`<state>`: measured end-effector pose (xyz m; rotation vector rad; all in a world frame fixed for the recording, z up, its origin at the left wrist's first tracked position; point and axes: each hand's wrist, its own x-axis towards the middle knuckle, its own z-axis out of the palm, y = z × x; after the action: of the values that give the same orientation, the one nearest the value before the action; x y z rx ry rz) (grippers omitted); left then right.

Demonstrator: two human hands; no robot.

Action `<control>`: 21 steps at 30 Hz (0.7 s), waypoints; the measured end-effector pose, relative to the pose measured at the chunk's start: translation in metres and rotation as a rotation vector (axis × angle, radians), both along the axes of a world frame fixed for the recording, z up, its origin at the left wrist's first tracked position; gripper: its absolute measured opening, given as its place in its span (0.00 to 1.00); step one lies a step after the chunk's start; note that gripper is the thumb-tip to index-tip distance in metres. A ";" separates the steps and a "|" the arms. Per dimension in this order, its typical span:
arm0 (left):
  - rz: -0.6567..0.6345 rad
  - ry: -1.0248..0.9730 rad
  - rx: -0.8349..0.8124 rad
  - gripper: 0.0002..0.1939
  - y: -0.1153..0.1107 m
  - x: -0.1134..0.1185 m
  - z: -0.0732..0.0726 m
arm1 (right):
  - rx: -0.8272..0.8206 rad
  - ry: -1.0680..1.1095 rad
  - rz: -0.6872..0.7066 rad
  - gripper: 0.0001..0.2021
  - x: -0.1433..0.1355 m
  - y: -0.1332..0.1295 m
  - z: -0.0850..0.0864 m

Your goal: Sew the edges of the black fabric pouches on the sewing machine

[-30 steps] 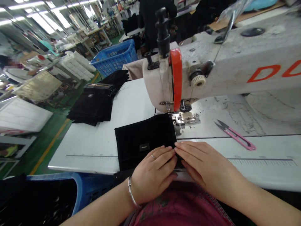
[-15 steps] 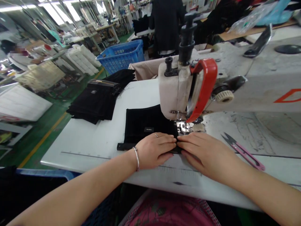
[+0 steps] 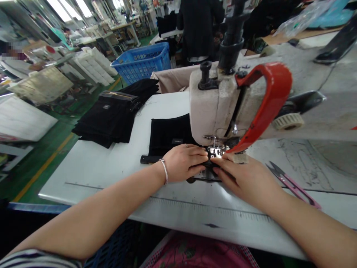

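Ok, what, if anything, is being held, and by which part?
The left hand lies on the near right part of the black fabric, by the presser foot. The right hand has its fingertips there too. Whether either pinches it cannot be told.

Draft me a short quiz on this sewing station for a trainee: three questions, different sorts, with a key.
1. Multiple choice: as the person sees it, where do the pink-handled snips lie relative to the presser foot?
A) To its left
B) To its right
C) Directly beneath it

2. True or false: the black fabric at the machine bears a small label.

3. Fill in: the silver bracelet is on the person's ____ wrist.

Key: 1. B; 2. True; 3. left
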<state>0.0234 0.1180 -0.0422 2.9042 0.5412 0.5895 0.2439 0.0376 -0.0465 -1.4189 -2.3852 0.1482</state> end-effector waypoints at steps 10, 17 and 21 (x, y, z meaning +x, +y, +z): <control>0.042 -0.025 -0.049 0.10 0.004 -0.011 0.004 | 0.172 0.032 -0.129 0.08 0.015 0.006 0.001; 0.065 -0.173 -0.141 0.06 -0.008 -0.001 -0.002 | 0.186 0.057 -0.058 0.09 0.011 0.005 -0.004; 0.138 -0.208 -0.124 0.04 -0.021 0.010 -0.005 | 0.128 0.124 0.064 0.10 0.004 0.000 -0.010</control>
<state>0.0336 0.0966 -0.0476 2.6641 0.7249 0.8334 0.2484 0.0371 -0.0568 -1.2401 -2.2963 0.0949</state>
